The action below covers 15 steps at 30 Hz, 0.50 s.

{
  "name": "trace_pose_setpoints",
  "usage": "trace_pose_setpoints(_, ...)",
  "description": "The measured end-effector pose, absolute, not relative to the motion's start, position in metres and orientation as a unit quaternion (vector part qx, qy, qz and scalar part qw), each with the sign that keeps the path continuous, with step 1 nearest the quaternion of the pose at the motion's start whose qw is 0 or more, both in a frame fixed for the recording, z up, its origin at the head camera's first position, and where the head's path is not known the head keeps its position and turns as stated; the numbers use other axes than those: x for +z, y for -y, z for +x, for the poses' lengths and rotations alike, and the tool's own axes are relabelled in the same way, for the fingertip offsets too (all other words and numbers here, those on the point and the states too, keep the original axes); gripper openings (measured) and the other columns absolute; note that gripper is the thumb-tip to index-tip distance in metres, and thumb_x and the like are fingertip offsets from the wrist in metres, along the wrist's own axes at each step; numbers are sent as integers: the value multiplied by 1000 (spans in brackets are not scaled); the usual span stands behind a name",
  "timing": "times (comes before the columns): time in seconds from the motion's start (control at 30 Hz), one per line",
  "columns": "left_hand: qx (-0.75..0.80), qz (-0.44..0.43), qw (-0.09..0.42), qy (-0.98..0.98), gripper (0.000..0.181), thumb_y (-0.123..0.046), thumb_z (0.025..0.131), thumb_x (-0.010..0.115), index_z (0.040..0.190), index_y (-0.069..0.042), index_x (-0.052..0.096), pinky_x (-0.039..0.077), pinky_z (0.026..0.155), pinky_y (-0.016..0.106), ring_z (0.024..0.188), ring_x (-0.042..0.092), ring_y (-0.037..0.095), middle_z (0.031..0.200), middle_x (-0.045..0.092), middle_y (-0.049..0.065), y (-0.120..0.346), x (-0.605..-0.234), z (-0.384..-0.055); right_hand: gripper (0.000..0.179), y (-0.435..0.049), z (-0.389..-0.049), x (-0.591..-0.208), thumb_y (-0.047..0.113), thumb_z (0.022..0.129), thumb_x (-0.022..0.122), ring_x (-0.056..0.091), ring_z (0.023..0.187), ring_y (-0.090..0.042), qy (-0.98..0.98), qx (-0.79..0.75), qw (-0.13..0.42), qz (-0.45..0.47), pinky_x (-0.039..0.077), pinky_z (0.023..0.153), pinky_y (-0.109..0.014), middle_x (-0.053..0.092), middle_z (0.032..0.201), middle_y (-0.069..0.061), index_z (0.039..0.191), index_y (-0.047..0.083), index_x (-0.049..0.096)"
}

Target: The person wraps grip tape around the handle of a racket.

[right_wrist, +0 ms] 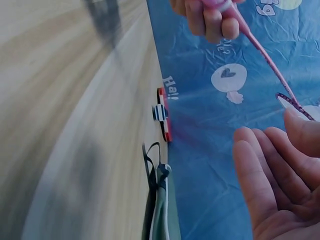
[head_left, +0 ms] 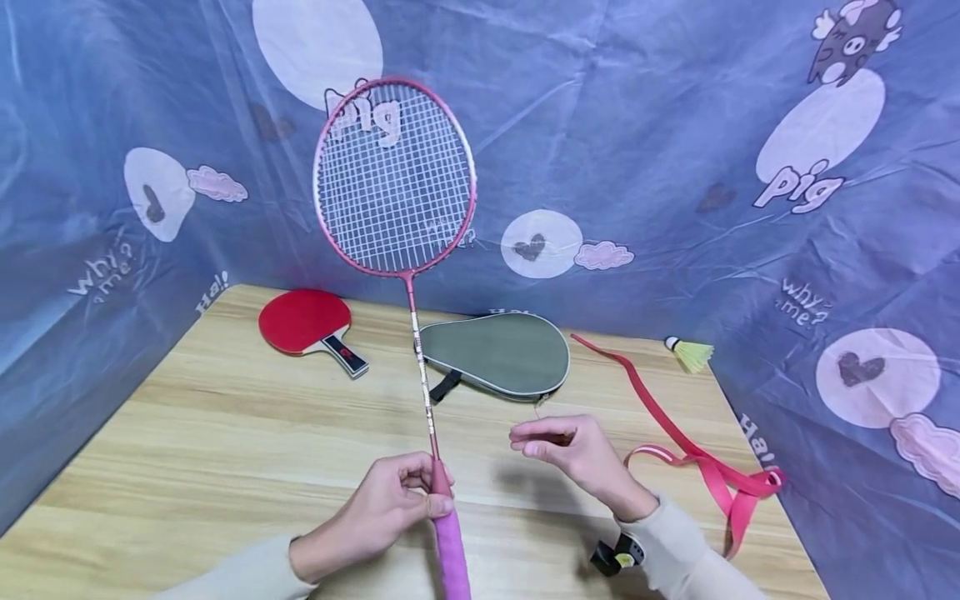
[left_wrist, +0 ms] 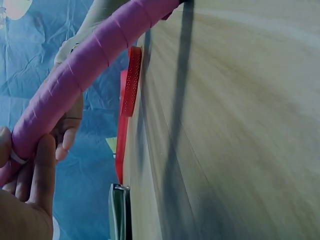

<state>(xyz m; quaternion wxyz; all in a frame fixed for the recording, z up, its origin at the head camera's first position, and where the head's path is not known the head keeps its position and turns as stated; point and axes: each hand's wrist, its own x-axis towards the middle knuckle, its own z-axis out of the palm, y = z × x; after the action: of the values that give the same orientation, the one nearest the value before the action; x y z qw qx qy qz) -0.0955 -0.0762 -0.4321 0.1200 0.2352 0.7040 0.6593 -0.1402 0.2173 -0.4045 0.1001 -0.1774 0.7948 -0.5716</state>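
A pink badminton racket (head_left: pixel 422 367) stands tilted up over the table, its strung head high against the blue cloth. My left hand (head_left: pixel 382 504) grips it where the purple-wrapped handle (left_wrist: pixel 75 75) meets the shaft, thumb and fingers around it. To the right of the shaft, my right hand (head_left: pixel 573 458) hovers over the table with relaxed fingers and nothing in them. In the right wrist view its fingers (right_wrist: pixel 255 175) are loosely bent, the palm bare. Beyond the right hand lies a green paddle case (head_left: pixel 498 354) with a black strap.
A red table tennis paddle (head_left: pixel 306 322) lies at the back left of the wooden table (head_left: pixel 187 467). Red ribbon (head_left: pixel 667 417) winds along the right side. At the back right corner rests a yellow shuttlecock (head_left: pixel 690 354). Blue printed cloth (head_left: pixel 637 108) walls the table's back and sides.
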Motion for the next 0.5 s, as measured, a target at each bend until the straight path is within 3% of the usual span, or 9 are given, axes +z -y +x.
trace_pose_setpoints(0.3, 661, 179, 69, -726, 21, -13, 85, 79, 95, 3, 68, 57, 69, 21, 76, 67, 3, 89, 72, 20, 63, -437, -109, 31, -213, -134, -417, 13, 92, 73, 75, 101, -10, -791, -567, 141, -181, 58, 90, -20, 76, 112, -22, 119, -3, 72)
trace_pose_setpoints(0.5, 677, 138, 37, -722, 20, -10, 85, 79, 95, 4, 68, 60, 77, 21, 82, 70, 2, 96, 73, 23, 55, -438, -125, 33, -212, -132, -423, 10, 92, 72, 76, 102, -15, -796, -550, 143, -209, 57, 92, -21, 75, 115, -21, 122, -2, 70)
